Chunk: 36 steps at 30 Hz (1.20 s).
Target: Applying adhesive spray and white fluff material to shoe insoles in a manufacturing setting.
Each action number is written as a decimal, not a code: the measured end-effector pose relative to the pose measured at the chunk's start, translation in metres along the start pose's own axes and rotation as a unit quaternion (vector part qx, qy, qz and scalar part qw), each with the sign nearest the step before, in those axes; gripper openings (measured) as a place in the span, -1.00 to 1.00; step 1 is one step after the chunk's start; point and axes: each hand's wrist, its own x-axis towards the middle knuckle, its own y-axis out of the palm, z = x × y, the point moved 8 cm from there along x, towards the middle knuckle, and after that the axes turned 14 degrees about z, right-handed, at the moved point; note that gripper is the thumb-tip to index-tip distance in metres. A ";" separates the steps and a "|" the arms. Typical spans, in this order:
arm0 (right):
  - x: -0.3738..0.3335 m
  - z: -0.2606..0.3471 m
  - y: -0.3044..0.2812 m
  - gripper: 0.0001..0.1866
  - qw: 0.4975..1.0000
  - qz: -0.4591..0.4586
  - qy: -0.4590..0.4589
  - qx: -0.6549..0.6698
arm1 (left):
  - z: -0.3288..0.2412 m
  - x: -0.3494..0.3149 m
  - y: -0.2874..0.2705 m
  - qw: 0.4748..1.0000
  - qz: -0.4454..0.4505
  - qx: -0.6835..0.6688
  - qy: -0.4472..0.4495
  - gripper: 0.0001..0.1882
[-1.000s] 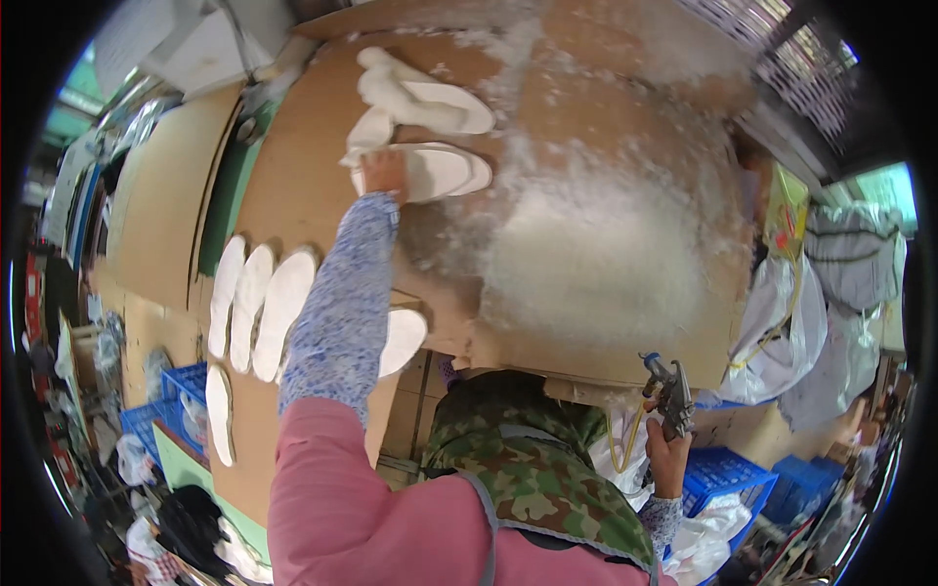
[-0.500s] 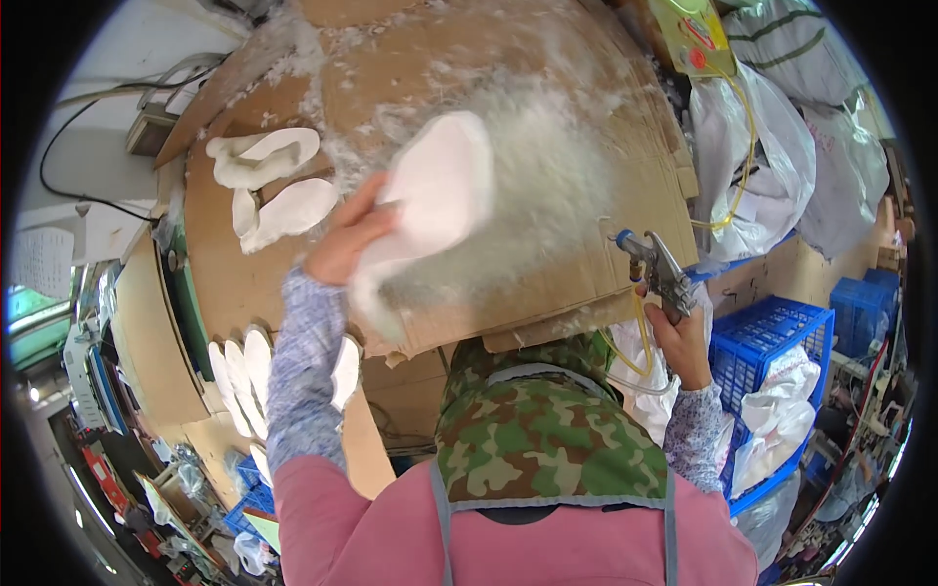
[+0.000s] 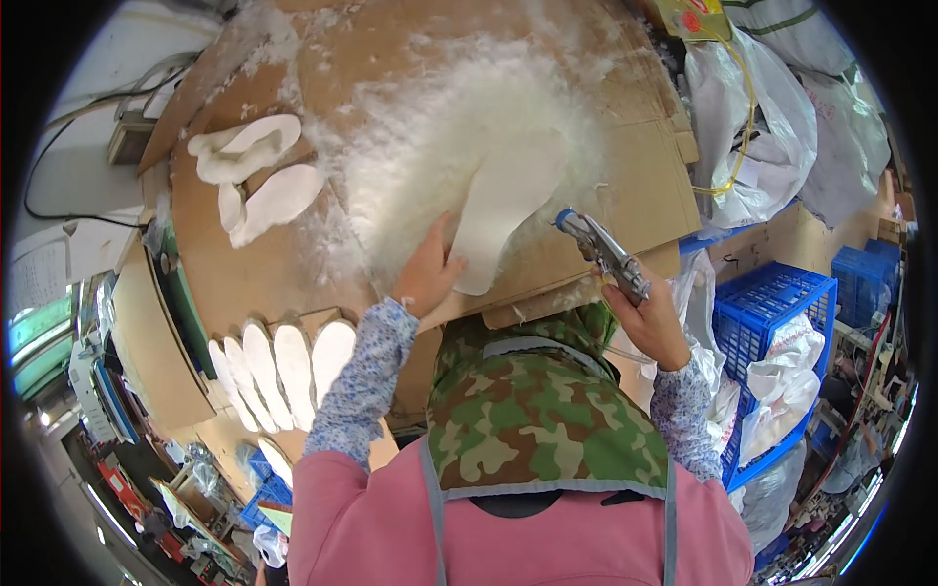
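Note:
A white insole (image 3: 508,200) lies on the cardboard, its far end veiled by blurred white fluff (image 3: 420,146). At its near left edge is my left hand (image 3: 428,269), fingers and thumb spread, the thumb touching or very close to the insole. My right hand (image 3: 650,317) is wrapped round a metal air blow gun (image 3: 608,256) with a blue tip. That tip points up and left toward the insole, a short way from its right edge. To the left lie a fleecy white insole (image 3: 249,146) and another white insole (image 3: 281,200), partly folded or overlapping with fleecy material.
Cardboard (image 3: 625,200) covers the worktable. Several white insoles (image 3: 293,366) stand in a row at the lower left. A blue plastic crate (image 3: 767,313) with white bags is at the right, below large plastic bags (image 3: 752,127). A yellow hose (image 3: 747,137) hangs near them.
The insole in my left hand has come down onto the cardboard, and that hand's fingers have spread. My right hand has brought the blow gun leftward, close to the insole.

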 end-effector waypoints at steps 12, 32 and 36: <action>0.018 0.028 0.045 -0.68 0.993 0.107 -0.047 -0.035 | -0.015 -0.029 -0.009 0.984 -0.158 -0.030 0.074 -0.31; 0.026 0.002 -0.023 -0.76 0.991 -0.084 -0.051 -0.085 | -0.030 -0.036 0.011 0.972 -0.213 0.079 0.060 -0.47; 0.016 0.006 -0.019 -0.76 0.993 -0.075 -0.040 -0.085 | -0.021 -0.043 0.014 0.969 -0.230 0.047 0.076 -0.41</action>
